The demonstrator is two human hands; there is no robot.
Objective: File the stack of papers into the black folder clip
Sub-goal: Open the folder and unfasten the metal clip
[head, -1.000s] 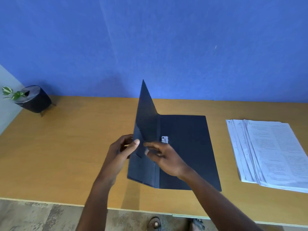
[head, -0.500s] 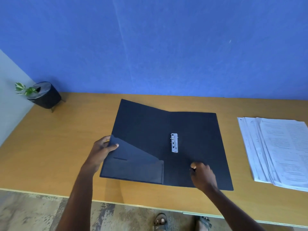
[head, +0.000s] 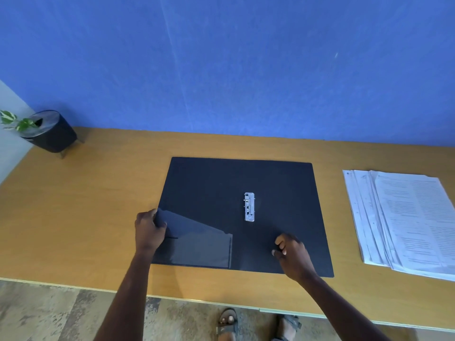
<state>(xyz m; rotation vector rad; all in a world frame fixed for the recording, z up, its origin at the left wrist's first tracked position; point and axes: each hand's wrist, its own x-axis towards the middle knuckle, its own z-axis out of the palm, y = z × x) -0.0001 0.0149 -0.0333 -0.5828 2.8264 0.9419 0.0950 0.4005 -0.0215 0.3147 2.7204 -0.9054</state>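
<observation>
The black folder (head: 211, 188) lies fully open and flat on the wooden table, with a silver metal clip (head: 249, 206) near its middle fold and a slanted pocket at the lower left. My left hand (head: 149, 230) grips the folder's left edge by the pocket. My right hand (head: 293, 254) rests with curled fingers on the right flap, below the clip. The stack of printed papers (head: 403, 222) lies fanned out on the table to the right of the folder, touched by neither hand.
A black pot with a small green plant (head: 48, 131) stands at the table's far left corner. The blue wall runs along the back edge. The table's front edge (head: 197, 300) is near me, with my sandalled feet below it.
The left cover, upright a second ago, has swung down and now lies flat. My right hand moved from the fold to the lower right flap. My left hand stayed on the cover's edge.
</observation>
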